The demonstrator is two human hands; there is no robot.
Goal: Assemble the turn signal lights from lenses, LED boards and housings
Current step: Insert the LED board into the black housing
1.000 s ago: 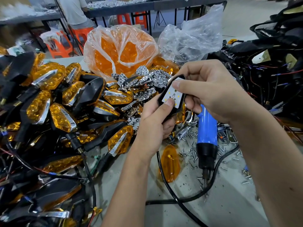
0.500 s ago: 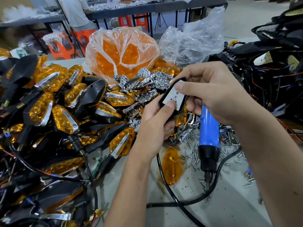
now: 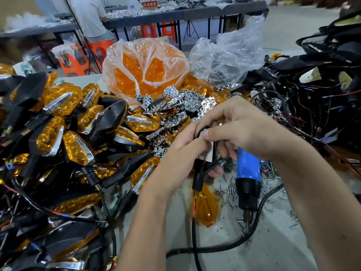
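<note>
While a half-second ago the white LED board (image 3: 207, 153) was facing up in full view, both hands are now folding over it, hiding most of its face; I judge the board is being pressed into its black housing (image 3: 203, 132), so this unit is nearing the lens step. Left of the housing, the left hand (image 3: 179, 153) is gripping it from below. Right of it, the right hand (image 3: 240, 130) is pinching its top edge while also clutching the blue electric screwdriver (image 3: 248, 177). Below the housing, a loose amber lens (image 3: 207, 210) is lying on the desk (image 3: 273, 251).
</note>
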